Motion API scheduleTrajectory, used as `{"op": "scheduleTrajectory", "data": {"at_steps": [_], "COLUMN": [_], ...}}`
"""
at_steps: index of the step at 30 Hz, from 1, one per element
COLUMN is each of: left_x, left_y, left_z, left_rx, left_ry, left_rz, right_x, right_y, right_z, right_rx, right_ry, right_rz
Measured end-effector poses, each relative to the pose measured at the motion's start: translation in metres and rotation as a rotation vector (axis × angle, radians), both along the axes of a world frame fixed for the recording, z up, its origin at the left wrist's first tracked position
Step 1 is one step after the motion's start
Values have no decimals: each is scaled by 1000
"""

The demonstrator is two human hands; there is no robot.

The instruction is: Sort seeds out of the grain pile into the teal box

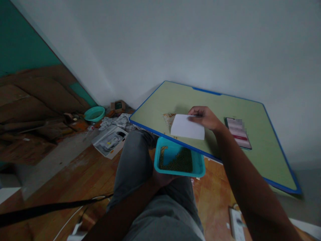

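My right hand (204, 117) is closed on a white card (187, 127), which stands on the green table (175, 97) near its front edge. A small patch of grains (168, 117) lies on the table just left of the card. Below the table's edge my left hand (162, 177) holds a teal rectangular tray (198, 167) from underneath. Inside the tray lies a heap of small green beans (182, 160). The fingers of my left hand are mostly hidden by the tray.
A phone (237, 132) lies on the table right of my right hand. The table has a blue rim (281, 185). On the floor to the left sit a white box (110, 141), a cloth (115, 121), a teal basin (94, 113) and wooden boards.
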State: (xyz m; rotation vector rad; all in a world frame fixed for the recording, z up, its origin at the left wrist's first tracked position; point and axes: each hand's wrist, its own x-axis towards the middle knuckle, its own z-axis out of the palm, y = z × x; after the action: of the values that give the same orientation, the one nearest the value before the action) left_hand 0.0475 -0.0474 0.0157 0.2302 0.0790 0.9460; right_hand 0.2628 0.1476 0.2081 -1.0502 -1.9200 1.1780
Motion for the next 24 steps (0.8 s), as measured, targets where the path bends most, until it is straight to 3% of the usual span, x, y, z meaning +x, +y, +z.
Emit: {"op": "scheduleTrajectory", "data": {"at_steps": [6, 14, 24], "left_x": [1, -1, -6], "left_y": [1, 8, 10], "left_z": [7, 17, 25], "left_rx": [-9, -30, -33], "left_ry": [-33, -43, -39], "left_rz": [-3, 17, 8], "right_x": [-1, -11, -15], "right_y": [2, -2, -7], "right_z": [-4, -14, -8], "right_rx": [-19, -38, -69], "right_ry": [57, 56, 91], "right_rz": [-18, 61, 111]}}
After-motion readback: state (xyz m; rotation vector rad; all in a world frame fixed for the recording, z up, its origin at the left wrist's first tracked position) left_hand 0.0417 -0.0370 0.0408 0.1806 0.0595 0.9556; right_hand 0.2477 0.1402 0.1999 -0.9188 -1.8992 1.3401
